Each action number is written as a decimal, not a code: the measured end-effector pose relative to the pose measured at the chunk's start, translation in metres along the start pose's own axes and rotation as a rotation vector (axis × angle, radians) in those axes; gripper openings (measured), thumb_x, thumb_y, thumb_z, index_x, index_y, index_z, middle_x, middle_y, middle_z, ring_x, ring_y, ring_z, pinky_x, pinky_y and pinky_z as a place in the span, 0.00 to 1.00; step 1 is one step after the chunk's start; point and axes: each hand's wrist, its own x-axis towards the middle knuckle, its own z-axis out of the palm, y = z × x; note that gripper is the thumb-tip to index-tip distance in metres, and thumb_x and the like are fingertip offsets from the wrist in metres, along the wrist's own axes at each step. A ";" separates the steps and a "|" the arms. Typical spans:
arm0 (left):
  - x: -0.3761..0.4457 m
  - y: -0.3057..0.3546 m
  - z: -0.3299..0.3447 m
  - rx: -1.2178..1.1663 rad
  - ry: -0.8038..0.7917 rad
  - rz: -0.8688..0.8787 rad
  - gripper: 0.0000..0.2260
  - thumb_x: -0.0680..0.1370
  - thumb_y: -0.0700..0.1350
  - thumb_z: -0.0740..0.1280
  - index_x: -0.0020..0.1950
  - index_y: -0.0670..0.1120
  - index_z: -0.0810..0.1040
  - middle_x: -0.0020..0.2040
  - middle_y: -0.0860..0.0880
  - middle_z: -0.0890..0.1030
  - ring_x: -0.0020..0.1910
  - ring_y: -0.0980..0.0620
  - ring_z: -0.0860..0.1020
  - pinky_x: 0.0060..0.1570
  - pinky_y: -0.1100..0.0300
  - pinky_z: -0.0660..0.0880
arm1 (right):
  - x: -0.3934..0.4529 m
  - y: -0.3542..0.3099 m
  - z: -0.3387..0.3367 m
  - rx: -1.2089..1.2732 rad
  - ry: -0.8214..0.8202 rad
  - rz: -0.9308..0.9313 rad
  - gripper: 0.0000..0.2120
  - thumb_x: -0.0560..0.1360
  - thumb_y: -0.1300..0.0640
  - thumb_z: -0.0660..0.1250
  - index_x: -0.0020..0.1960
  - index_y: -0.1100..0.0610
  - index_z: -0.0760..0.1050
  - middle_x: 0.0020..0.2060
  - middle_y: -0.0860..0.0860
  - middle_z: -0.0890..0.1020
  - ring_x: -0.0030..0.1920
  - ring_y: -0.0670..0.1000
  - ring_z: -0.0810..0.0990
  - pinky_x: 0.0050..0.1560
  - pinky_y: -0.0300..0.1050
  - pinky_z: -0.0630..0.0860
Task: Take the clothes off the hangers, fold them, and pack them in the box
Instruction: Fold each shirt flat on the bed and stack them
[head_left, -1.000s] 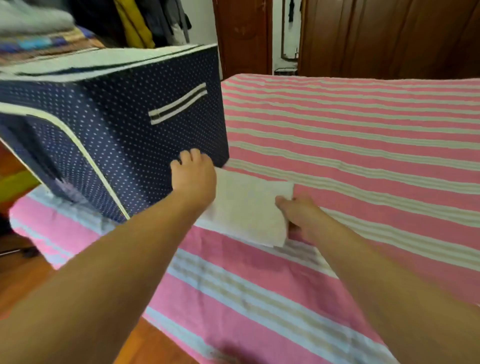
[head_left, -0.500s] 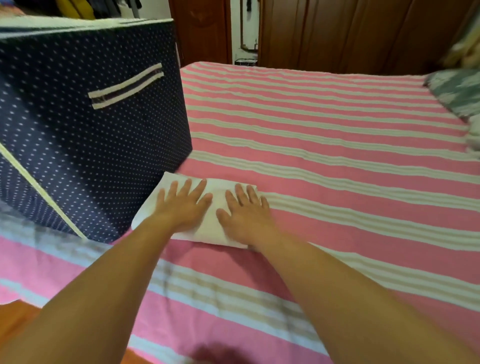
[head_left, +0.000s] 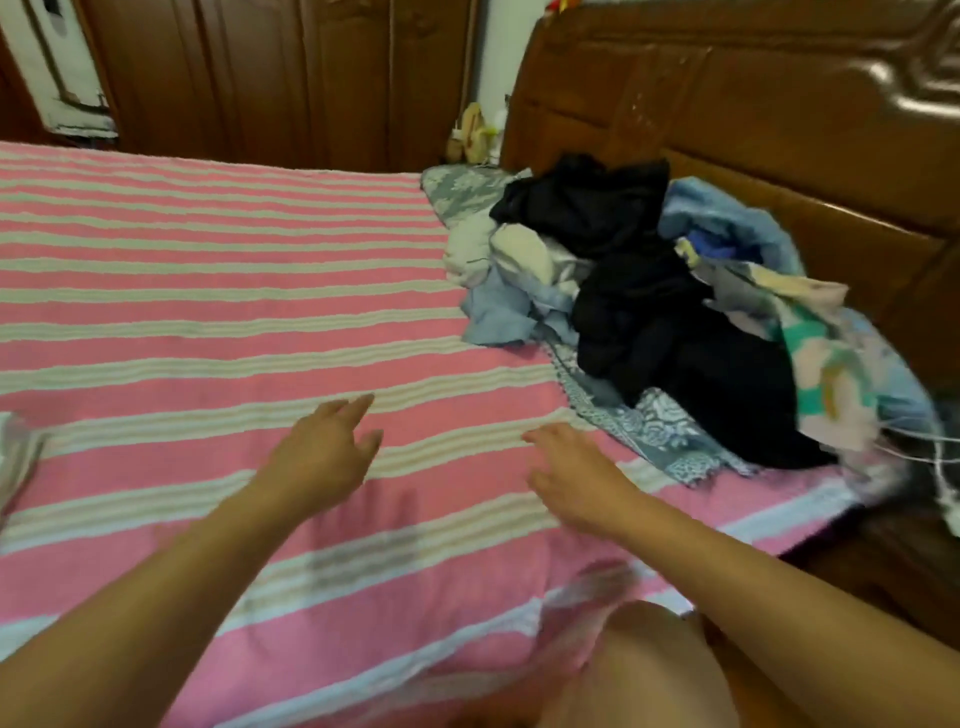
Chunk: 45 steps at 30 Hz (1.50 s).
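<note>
Both hands are empty and reach out over the bed (head_left: 208, 291), which suggests the person is between garments and heading for the next one. The left hand (head_left: 319, 457) hovers above the pink striped cover with fingers loosely spread and pointing toward the far right; the right hand (head_left: 571, 478) is likewise relaxed and open, with nothing in it, nearer the heap. That heap of clothes (head_left: 639, 291) lies piled against the wooden headboard (head_left: 779, 130), well apart from both hands: black garments (head_left: 675, 332) on top, pale blue and white pieces at its left edge, a patterned bluish cloth (head_left: 665, 426) beneath. Thin white shapes at the right edge (head_left: 940, 457) may be hangers, though blur makes that uncertain. The wide bare stretch of cover in front of the person likely serves as the folding surface, which would explain why the pile is kept to 1 end. The box is out of view; only a sliver of pale fabric (head_left: 15, 457) shows at the left edge, too cropped to identify. The nearest reachable piece looks to be the blue garment (head_left: 498, 317).
</note>
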 end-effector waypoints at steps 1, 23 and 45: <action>0.008 0.019 0.020 0.033 -0.081 0.007 0.27 0.84 0.58 0.59 0.82 0.55 0.58 0.79 0.44 0.64 0.76 0.40 0.66 0.73 0.44 0.66 | -0.010 0.031 -0.007 -0.007 0.026 0.053 0.23 0.81 0.57 0.61 0.75 0.56 0.67 0.74 0.55 0.66 0.73 0.58 0.64 0.71 0.48 0.61; 0.051 0.056 0.066 0.340 -0.660 -0.051 0.31 0.80 0.62 0.64 0.81 0.62 0.58 0.81 0.51 0.63 0.77 0.47 0.65 0.76 0.52 0.60 | 0.075 0.304 -0.200 -0.180 0.429 0.685 0.26 0.78 0.54 0.65 0.74 0.58 0.65 0.68 0.64 0.69 0.67 0.68 0.66 0.65 0.60 0.67; -0.031 0.194 -0.071 -1.007 -0.292 0.180 0.35 0.71 0.64 0.74 0.74 0.66 0.64 0.73 0.60 0.73 0.68 0.60 0.75 0.65 0.55 0.73 | 0.015 0.007 -0.387 0.908 0.884 -0.128 0.14 0.80 0.56 0.56 0.53 0.58 0.80 0.45 0.59 0.85 0.44 0.58 0.85 0.43 0.59 0.84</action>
